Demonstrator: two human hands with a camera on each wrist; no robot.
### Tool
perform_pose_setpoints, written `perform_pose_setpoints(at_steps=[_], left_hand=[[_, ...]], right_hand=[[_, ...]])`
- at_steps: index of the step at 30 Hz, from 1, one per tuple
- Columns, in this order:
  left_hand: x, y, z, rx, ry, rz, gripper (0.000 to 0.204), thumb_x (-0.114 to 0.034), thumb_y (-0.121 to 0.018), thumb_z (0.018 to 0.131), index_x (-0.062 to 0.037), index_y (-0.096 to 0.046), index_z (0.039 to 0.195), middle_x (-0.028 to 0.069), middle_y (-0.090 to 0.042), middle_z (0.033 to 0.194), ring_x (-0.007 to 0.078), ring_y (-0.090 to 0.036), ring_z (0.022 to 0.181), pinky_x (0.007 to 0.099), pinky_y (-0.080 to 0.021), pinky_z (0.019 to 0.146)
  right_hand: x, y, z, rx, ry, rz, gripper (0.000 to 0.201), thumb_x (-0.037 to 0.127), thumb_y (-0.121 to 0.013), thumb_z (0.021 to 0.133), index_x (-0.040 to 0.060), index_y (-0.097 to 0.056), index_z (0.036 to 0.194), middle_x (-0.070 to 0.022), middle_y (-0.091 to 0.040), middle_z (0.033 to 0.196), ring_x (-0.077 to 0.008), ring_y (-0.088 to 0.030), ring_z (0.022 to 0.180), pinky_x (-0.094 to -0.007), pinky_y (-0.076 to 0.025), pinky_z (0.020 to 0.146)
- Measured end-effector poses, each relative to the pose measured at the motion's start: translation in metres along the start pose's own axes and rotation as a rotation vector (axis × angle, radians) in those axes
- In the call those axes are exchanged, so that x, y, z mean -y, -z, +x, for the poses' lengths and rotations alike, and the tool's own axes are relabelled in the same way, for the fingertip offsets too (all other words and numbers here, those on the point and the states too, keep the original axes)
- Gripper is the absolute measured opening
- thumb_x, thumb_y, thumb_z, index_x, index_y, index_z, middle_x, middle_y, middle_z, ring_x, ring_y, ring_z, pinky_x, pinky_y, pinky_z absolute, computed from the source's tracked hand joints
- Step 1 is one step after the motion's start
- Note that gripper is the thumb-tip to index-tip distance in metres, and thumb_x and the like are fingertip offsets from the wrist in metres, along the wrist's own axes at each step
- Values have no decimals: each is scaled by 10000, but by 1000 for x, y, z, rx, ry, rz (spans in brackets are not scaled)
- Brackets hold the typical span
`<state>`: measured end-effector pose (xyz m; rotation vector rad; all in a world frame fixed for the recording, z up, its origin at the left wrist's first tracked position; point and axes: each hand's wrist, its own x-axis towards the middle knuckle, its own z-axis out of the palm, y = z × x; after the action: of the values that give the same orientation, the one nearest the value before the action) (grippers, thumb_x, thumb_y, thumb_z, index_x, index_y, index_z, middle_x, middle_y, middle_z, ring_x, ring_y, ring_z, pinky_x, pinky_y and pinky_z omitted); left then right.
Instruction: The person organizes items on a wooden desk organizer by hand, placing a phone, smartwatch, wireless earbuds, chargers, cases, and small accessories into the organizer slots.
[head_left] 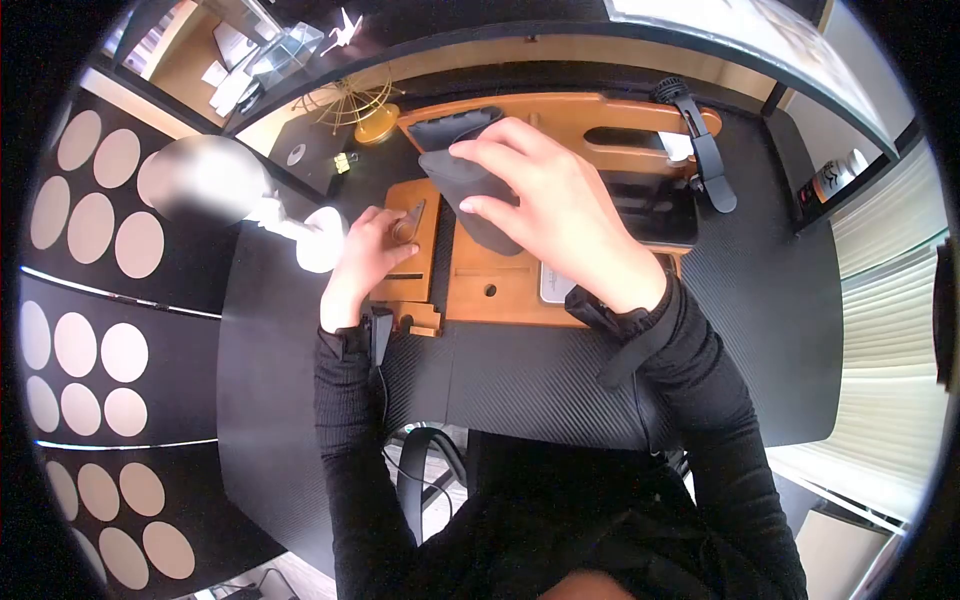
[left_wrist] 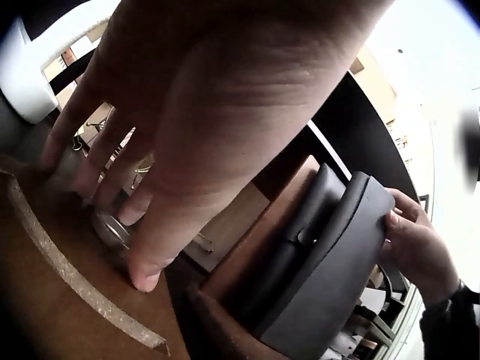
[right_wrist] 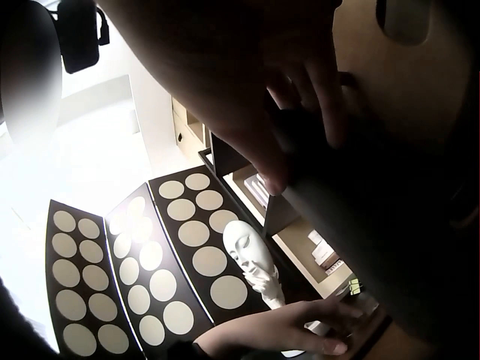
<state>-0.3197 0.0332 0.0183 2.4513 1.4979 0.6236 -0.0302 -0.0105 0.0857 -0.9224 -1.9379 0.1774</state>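
My right hand (head_left: 565, 205) pinches a dark grey case (head_left: 468, 195) by its edge, thumb on one side and fingers on the other. The case is tilted over the wooden desk organizer (head_left: 470, 295); in the left wrist view its long flat side (left_wrist: 322, 277) stands in front of another black piece (left_wrist: 289, 259) with a small notch. My left hand (head_left: 370, 255) rests on the organizer's left wooden section (head_left: 425, 240), fingers mostly straight. A small shiny round thing (left_wrist: 112, 229) lies between its thumb and fingers, partly hidden.
At the organizer's back right stands a black band-like device (head_left: 705, 150). A white sculpture (head_left: 320, 240) is left of my left hand, and a gold wire ornament (head_left: 375, 120) is behind it. Panels with pale discs (head_left: 90, 225) border the left side; a shelf (head_left: 540, 40) spans the back.
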Motion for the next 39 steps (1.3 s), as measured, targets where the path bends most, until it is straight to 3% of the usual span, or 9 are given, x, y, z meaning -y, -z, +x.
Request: perform_pose_setpoints(at_steps=[2, 5, 9, 13, 18, 23, 25, 29, 39], left_hand=[[-6, 3, 2, 93, 186, -65, 417, -130, -807, 734, 5, -654, 1098, 140, -626, 968, 282, -648, 899, 370, -519, 797], [-13, 3, 3, 98, 263, -77, 400, -123, -803, 708, 17, -666, 1057, 156, -626, 948, 280, -657, 844, 360, -527, 776], [0, 2, 1, 33, 216, 6, 405, -123, -785, 692, 20, -672, 1053, 144, -633, 957, 233, -657, 820, 338, -529, 758], [-15, 33, 0, 139, 292, -136, 405, -121, -762, 709, 6, -683, 1086, 96, -653, 1017, 156, -647, 833, 297, -525, 745], [-72, 67, -7, 278, 75, -404, 394, -67, -758, 728, -47, -685, 1115, 27, -593, 942, 102, -577, 782, 244, -524, 678], [-101, 74, -16, 423, -75, -571, 435, -43, -792, 688, -20, -679, 1107, 42, -663, 935, 116, -651, 797, 265, -555, 694], [-105, 73, -15, 365, -286, -624, 453, -22, -803, 652, 1, -687, 1090, 77, -701, 915, 141, -682, 736, 265, -548, 732], [-97, 77, -22, 419, -170, -716, 447, -22, -809, 653, 1, -692, 1085, 71, -719, 900, 135, -681, 785, 266, -536, 762], [-109, 68, -19, 361, 98, -1122, 516, -118, -823, 743, -11, -627, 1209, 76, -701, 1027, 125, -660, 904, 264, -530, 795]], right_hand=[[3, -1, -1, -11, 15, -24, 379, 121, -746, 775, 75, -630, 1133, -85, -575, 1077, -279, -613, 985, -395, -544, 776], [5, -1, 2, -50, 75, -74, 376, 86, -763, 738, 69, -642, 1094, -94, -550, 1124, -288, -571, 1048, -398, -521, 831], [5, 2, 3, -82, 130, -60, 365, 31, -773, 680, 55, -653, 1024, -105, -543, 1130, -310, -535, 1092, -408, -475, 907], [6, 8, 5, -68, 173, -74, 376, 16, -771, 666, 53, -651, 1021, -105, -541, 1138, -307, -535, 1088, -410, -479, 890], [20, 16, 9, -168, 290, -95, 225, 100, -729, 721, 84, -639, 927, -59, -554, 979, -261, -555, 966, -386, -474, 791], [42, 15, -6, 233, 381, 27, 77, 153, -644, 788, 100, -599, 821, -38, -550, 912, -193, -599, 825, -344, -496, 687], [50, 11, -11, 222, 395, 135, 123, 128, -689, 836, 68, -613, 912, -31, -560, 903, -174, -608, 800, -321, -524, 678], [59, 23, -14, 343, 381, 130, 139, 124, -698, 825, 64, -601, 905, -30, -561, 926, -191, -609, 815, -324, -522, 670], [43, 27, -5, 225, 338, 23, 47, 113, -644, 794, 75, -631, 816, -46, -598, 880, -208, -638, 836, -353, -536, 653]])
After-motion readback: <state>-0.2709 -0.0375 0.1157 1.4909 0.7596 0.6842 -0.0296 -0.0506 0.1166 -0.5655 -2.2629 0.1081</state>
